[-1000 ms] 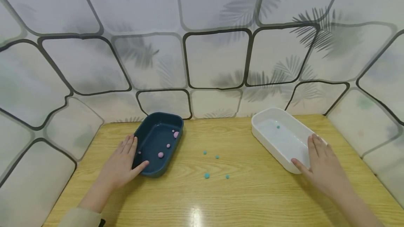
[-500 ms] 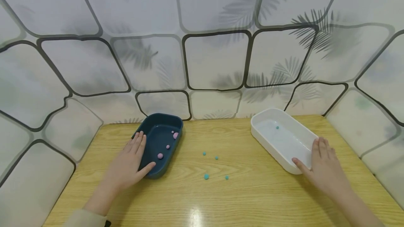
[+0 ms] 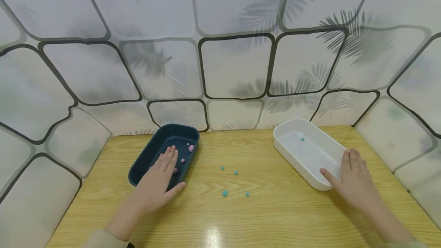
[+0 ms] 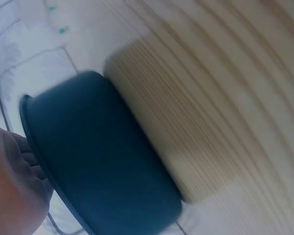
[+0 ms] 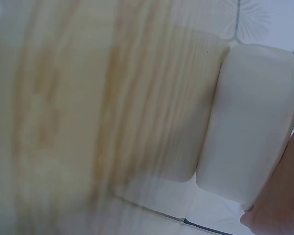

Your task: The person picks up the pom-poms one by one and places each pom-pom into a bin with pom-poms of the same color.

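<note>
My left hand (image 3: 156,183) is over the near part of a dark blue tray (image 3: 140,167), its fingers straight and thumb spread out past the near right rim. Several pink balls lie in that tray, among them a larger pink ball (image 3: 191,148) by the right wall; the hand partly covers another. In the left wrist view the hand shows beside the rim of the blue tray (image 4: 98,156). My right hand (image 3: 356,183) has straight fingers at the near right rim of a white tray (image 3: 293,158), thumb over its near end. One small teal ball (image 3: 302,139) lies inside the white tray.
Several teal balls lie on the wooden table (image 3: 268,221) between the trays, the biggest teal ball (image 3: 225,193) closest to me. A patterned wall (image 3: 237,68) rises behind the table, with similar panels at both sides.
My left hand has moved right, from the blue tray's left rim to over its near part, and now hides part of the inside. The right hand has barely shifted. The balls lie as before.
</note>
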`<state>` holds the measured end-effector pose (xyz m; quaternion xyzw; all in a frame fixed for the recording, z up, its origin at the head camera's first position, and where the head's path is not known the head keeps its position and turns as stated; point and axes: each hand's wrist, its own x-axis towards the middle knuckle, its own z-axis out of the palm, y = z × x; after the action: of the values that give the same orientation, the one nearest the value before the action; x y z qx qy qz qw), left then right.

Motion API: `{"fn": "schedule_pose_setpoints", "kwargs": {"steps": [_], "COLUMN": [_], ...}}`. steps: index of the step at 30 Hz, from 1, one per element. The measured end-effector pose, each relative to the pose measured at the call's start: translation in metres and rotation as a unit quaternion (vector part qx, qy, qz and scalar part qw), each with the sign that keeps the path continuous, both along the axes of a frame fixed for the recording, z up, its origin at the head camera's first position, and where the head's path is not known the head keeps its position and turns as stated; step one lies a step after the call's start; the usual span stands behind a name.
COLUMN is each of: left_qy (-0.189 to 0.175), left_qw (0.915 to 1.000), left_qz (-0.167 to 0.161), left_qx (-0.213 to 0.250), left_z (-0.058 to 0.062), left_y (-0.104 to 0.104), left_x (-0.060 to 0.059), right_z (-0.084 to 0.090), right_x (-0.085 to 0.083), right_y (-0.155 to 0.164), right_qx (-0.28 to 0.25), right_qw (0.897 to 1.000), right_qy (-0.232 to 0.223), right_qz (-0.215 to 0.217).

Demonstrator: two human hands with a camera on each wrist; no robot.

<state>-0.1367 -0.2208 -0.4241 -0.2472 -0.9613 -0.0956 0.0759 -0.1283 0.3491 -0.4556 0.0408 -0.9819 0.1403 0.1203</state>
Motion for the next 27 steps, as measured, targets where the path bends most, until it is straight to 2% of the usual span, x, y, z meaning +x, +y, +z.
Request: {"fn": "schedule_pose_setpoints", "kwargs": {"steps": [8,11,16,27], "left_qy": [0.034,0.027,0.009,-0.013], "left_qw": [0.9978,0.9959,0.9924,0.9777], "left_qz": [-0.039,-0.048,-0.037,-0.048], "left_qx": [0.043,0.072,0.117,0.204], "left_z": [0.003,0.004,0.002,-0.004], "left_y": [0.030,0.040,0.054,0.077], "left_x": [0.007,0.009,0.007,-0.001], "right_z": [-0.002,-0.002,-0.001,0.004], "right_x": [0.001,0.002,0.002,0.002], "right_y": [0.000,0.000,-0.001,-0.003], "right_qx": [0.005,0.005,0.006,0.008], "right_qw": [1.000,1.000,1.000,1.000], "right_qy": [-0.002,-0.008,-0.018,-0.024], "right_qz": [0.000,0.000,-0.001,-0.001]}}
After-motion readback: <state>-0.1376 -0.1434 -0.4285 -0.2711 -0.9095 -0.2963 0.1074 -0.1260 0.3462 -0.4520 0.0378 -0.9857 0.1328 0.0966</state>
